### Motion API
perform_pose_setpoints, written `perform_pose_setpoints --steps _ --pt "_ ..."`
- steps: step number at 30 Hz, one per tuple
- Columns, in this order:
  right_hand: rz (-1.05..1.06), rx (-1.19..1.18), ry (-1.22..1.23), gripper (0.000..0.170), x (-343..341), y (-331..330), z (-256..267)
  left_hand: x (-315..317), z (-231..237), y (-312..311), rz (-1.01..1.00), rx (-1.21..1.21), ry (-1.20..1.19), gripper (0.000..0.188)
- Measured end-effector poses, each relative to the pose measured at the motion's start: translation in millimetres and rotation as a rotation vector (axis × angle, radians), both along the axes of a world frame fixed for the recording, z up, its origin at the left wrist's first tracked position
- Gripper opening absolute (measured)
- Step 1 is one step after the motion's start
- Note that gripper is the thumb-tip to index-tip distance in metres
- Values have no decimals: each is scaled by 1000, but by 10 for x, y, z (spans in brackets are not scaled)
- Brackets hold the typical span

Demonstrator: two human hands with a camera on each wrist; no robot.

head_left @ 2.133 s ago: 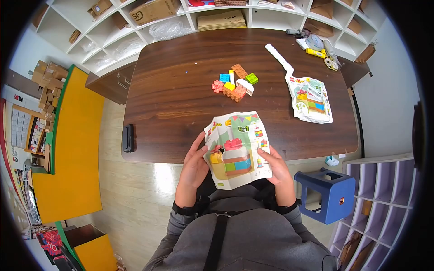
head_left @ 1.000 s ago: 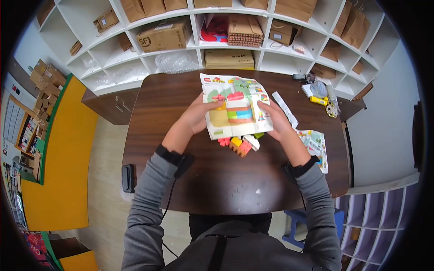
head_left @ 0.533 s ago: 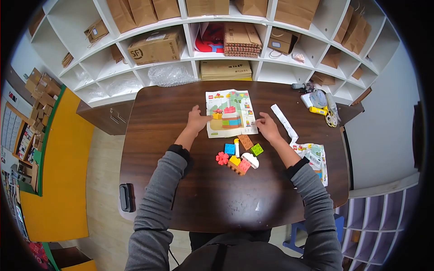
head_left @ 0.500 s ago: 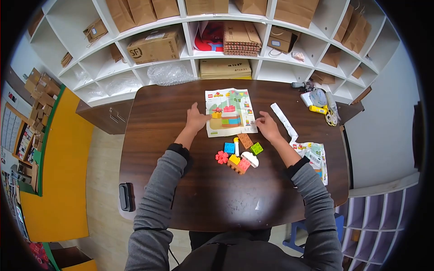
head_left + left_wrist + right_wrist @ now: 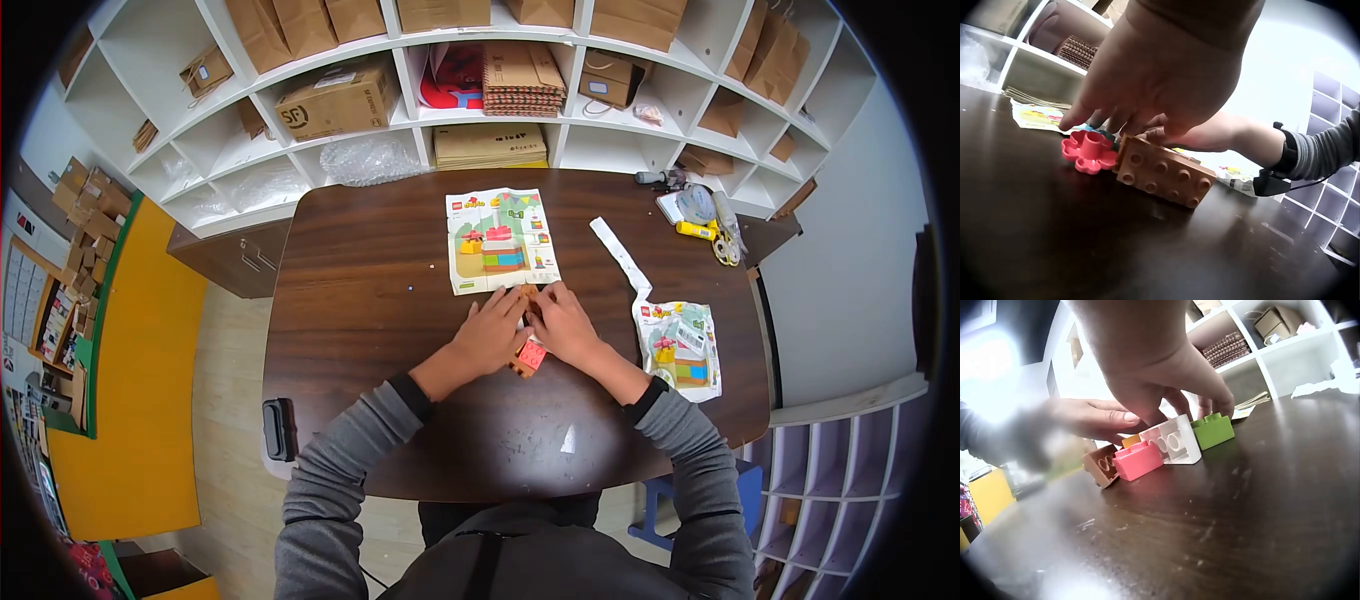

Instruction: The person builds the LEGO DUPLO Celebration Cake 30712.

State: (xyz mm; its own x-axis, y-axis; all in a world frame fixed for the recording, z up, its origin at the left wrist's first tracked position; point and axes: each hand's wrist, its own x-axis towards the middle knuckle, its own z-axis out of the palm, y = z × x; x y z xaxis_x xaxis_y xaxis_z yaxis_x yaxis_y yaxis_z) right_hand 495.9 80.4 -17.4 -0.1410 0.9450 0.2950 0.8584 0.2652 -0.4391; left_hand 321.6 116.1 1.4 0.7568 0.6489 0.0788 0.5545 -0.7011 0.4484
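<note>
Bricks (image 5: 532, 355) cluster at centre of head view on dark bench (image 5: 350, 330), under left hand (image 5: 487, 332) and right hand (image 5: 566, 328); both hands relaxed, fingers loosely extended over bricks, wrapped around none, fingertips partly hidden. Red flower (image 5: 1089, 152) sits left of centre in left wrist view, beside brown brick (image 5: 1166, 176), studs facing camera. Pink brick (image 5: 1139, 461), white piece (image 5: 1175, 440) and green brick (image 5: 1215, 432) line up mid-frame in right wrist view. Illustrated leaflet (image 5: 503, 242) lies upper centre of head view; printed bag (image 5: 680, 350), right of centre.
</note>
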Motion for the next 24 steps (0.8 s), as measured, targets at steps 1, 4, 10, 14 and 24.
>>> perform_pose_setpoints --steps 1,4,10,14,24 --pt "3 -3 25 22 -7 -20 -23 -3 35 -86 24 -57 45 55" --pt "10 -44 50 24 -43 -148 28 -33 67 -247 30 -167 139 59" --pt "19 -71 75 24 -129 -445 84 -153 -31 -519 21 -147 196 69" --pt "31 -99 92 23 -163 -643 124 -234 7 -674 6 -139 211 74" --pt "25 -89 -134 52 -196 -1358 292 -653 182 -1001 39 -217 232 74"
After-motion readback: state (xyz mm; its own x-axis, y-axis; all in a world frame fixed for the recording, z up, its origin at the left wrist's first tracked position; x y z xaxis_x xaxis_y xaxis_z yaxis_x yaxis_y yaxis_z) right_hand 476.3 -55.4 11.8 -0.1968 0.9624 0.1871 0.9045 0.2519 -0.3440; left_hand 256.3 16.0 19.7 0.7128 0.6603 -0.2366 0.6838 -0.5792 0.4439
